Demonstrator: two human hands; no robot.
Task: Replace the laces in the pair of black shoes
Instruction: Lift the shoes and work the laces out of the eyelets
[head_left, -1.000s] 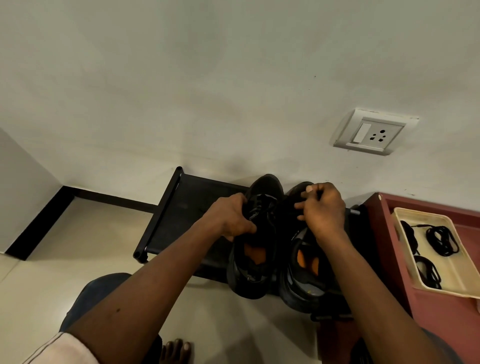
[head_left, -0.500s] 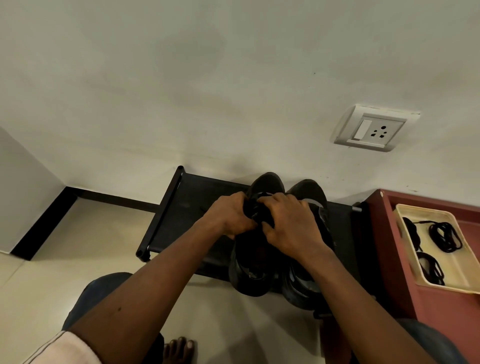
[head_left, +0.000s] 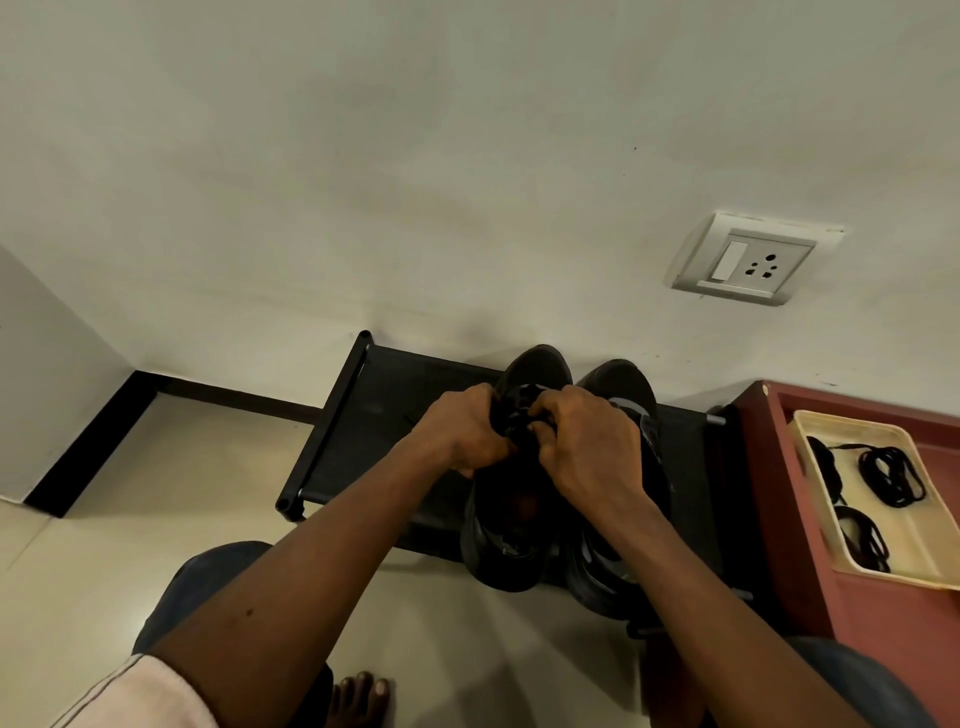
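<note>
Two black shoes stand side by side, toes toward the wall, on a low black rack (head_left: 358, 415) in the lower middle of the frame. The left-side shoe (head_left: 498, 556) overhangs the rack's near edge. The right-side shoe (head_left: 618, 384) touches it. Both hands meet over the front of the left-side shoe. The left hand (head_left: 462, 431) and the right hand (head_left: 587, 447) have their fingers curled tight into its dark lacing (head_left: 522, 410). Black on black, it cannot be told whether they pinch lace or tongue. The hands cover most of that lacing, and the right forearm crosses the right-side shoe, hiding its middle.

At the right edge stands a red-brown cabinet (head_left: 779, 493), just beside the rack. One cream tray (head_left: 914, 569) lies on it, holding three dark coils of lace: one (head_left: 891, 475) toward the tray's far right, one (head_left: 826, 467) along its left wall, and one (head_left: 862, 540) nearer the camera. One white wall socket (head_left: 753, 260) with a switch sits on the wall in the upper right. A black skirting (head_left: 88, 447) runs along the floor at the left. At the bottom edge, one bare foot (head_left: 358, 696) rests on the pale floor. A knee in blue denim (head_left: 208, 577) and a white sleeve (head_left: 140, 696) show in the lower left.
</note>
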